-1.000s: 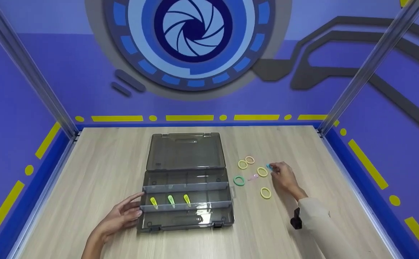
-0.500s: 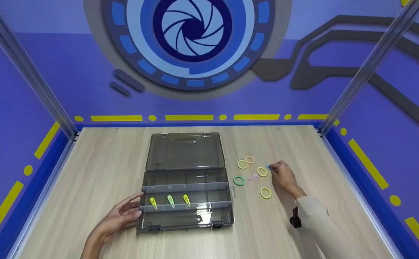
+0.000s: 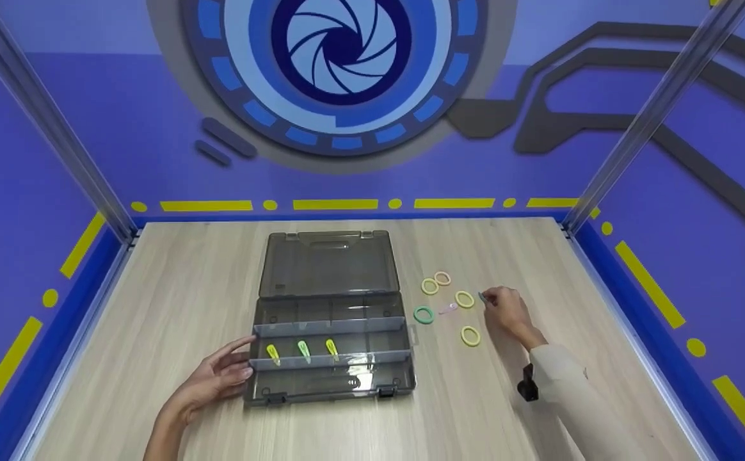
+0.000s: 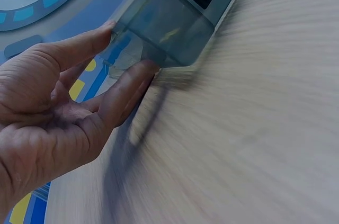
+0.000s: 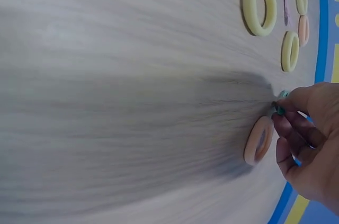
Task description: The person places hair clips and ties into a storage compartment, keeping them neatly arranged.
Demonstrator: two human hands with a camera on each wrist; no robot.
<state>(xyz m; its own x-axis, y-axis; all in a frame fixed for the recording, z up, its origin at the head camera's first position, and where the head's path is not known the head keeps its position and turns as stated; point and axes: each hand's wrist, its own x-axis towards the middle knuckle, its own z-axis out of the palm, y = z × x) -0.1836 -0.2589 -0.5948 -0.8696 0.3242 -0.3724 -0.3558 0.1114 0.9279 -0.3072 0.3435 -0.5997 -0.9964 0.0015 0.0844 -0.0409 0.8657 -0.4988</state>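
Observation:
My right hand [image 3: 508, 314] pinches a small blue hair clip [image 3: 482, 297] between thumb and fingertips, right of the loose rings. In the right wrist view the clip [image 5: 279, 108] looks blue-green and is partly hidden by the fingers. An orange ring [image 5: 258, 140] lies just beside that hand; the head view hides it. My left hand [image 3: 209, 381] touches the left end of a smoky clear divided box [image 3: 334, 382], its fingers mostly extended. The box lid [image 3: 331, 266] lies back. Two yellow clips [image 3: 273, 353] and a green clip [image 3: 304, 351] sit in its middle row.
Between box and right hand lie a green ring [image 3: 424, 315], a pink clip [image 3: 449, 309], a peach ring [image 3: 442, 278] and several yellow rings [image 3: 470, 336]. Printed panels [image 3: 347, 182] and metal posts [image 3: 641, 115] edge the wooden table [image 3: 180, 282].
The blue clip, pinched throughout, has turned a little and shifted slightly right with my right hand. My left hand stays at the box's end. The head view has tilted slightly.

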